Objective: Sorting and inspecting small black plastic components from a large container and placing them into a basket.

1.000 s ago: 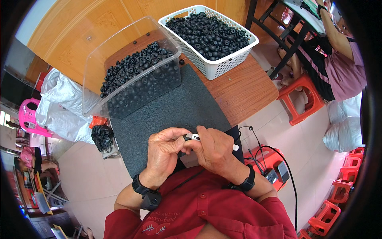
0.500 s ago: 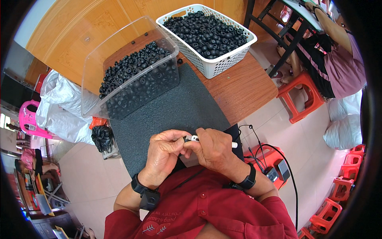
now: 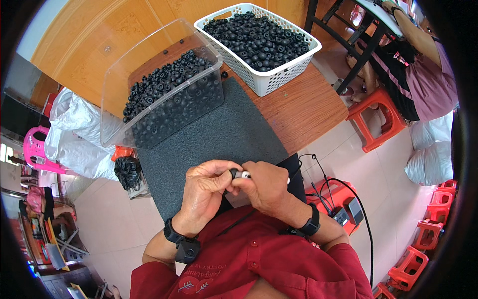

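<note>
My left hand (image 3: 205, 187) pinches a small round black rubber-like piece (image 3: 233, 173) between thumb and fingers, over the near edge of a dark textured mat (image 3: 209, 132). My right hand (image 3: 271, 187) is wrapped round a slim white-handled tool, probably a cutter (image 3: 246, 174). Its greyish tip meets the black piece, and its other end sticks out past my right palm. Both hands are close together in front of my red shirt. Part of the black piece is hidden by my fingers.
Beyond the mat, a clear plastic bin (image 3: 217, 66) and a white perforated basket (image 3: 276, 82) hold many black pieces on a wooden table (image 3: 313, 109). A red stool (image 3: 336, 197) with cables and boxes stands at right. Another person sits at far right; white sacks (image 3: 74, 119) lie at left.
My right hand has turned and shifted slightly, so less of the white handle shows. The black piece is now more visible at the tool's tip. My left hand stays nearly in place.
</note>
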`<state>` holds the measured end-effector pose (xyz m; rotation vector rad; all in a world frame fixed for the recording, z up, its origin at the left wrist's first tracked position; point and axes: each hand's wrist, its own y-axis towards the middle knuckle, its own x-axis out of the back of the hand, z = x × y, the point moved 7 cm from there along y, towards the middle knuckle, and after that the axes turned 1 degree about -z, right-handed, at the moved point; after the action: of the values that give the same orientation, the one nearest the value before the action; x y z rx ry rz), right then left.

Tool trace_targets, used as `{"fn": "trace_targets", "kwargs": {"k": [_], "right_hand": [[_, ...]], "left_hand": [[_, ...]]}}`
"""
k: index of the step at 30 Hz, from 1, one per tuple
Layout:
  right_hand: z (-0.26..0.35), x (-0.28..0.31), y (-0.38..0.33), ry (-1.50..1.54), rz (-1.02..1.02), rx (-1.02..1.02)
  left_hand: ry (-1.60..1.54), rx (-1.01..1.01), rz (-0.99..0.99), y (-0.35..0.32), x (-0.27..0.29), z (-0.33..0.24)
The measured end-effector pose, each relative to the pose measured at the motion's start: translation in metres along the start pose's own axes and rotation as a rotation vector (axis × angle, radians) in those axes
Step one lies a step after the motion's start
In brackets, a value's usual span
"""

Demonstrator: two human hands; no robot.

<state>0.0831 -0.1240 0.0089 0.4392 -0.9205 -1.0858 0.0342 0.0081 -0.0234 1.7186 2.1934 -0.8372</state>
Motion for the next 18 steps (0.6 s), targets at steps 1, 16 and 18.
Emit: {"fn": "trace_targets", "kwargs": {"k": [1,16,18], "right_hand": [[-0.004,0.001,0.0,0.069,-0.026,-0.041],[-0.019,-0.004,-0.008,0.639,0.085,-0.69],[-0.021,-0.001,-0.007,0.647,0.055,-0.713]], "left_hand": [[-0.015,-0.034,0.018,0.001,-0.003,-0.001],[0.026,-0.122,0.033,0.005,-0.006,-0.001],[0.017,-0.102,0.03,0.009,-0.006,0.001]]}}
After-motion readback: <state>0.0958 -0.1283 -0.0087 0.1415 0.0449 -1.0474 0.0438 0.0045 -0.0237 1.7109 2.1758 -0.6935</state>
